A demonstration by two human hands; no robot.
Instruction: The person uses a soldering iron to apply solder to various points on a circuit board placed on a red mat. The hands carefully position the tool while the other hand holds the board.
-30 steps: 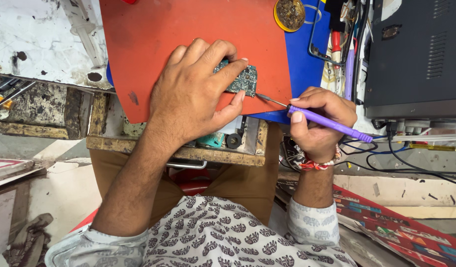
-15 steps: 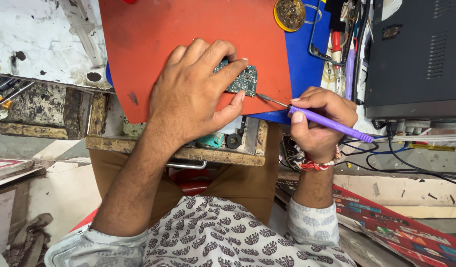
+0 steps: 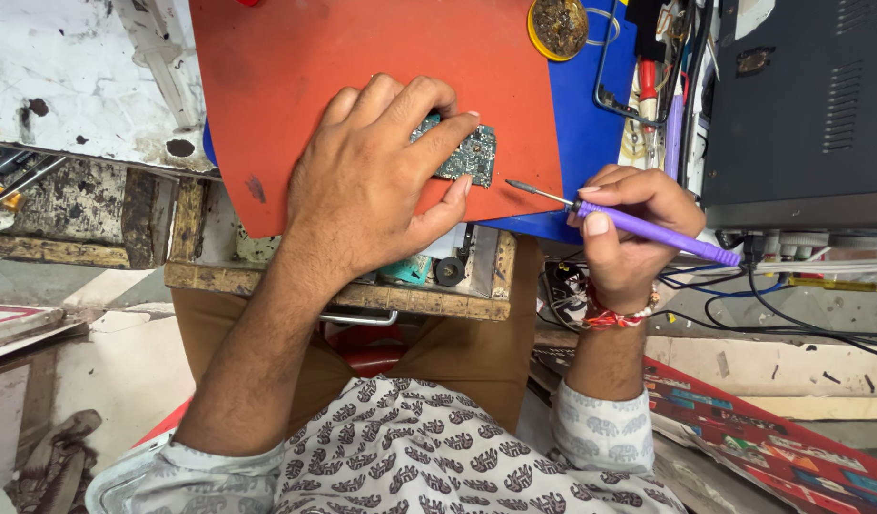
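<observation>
My left hand point(image 3: 376, 186) lies flat over a small green circuit board point(image 3: 469, 154) and pins it to an orange mat point(image 3: 362, 57). Fingers cover most of the board; only its right end shows. My right hand point(image 3: 629, 233) grips a purple soldering iron point(image 3: 657, 233) like a pen. The iron's metal tip point(image 3: 514, 186) points left and hovers just below the board's right corner, a small gap away from it.
A blue mat point(image 3: 591, 133) lies under the orange one. A brass tip-cleaner tin point(image 3: 557, 27) sits at the top. A dark box-shaped unit point(image 3: 800, 105) stands at right with cables below. An open wooden drawer point(image 3: 429, 286) holds small parts in front.
The soldering iron's tip has drawn back slightly from the board's edge, toward the right. My left hand has kept its hold on the board.
</observation>
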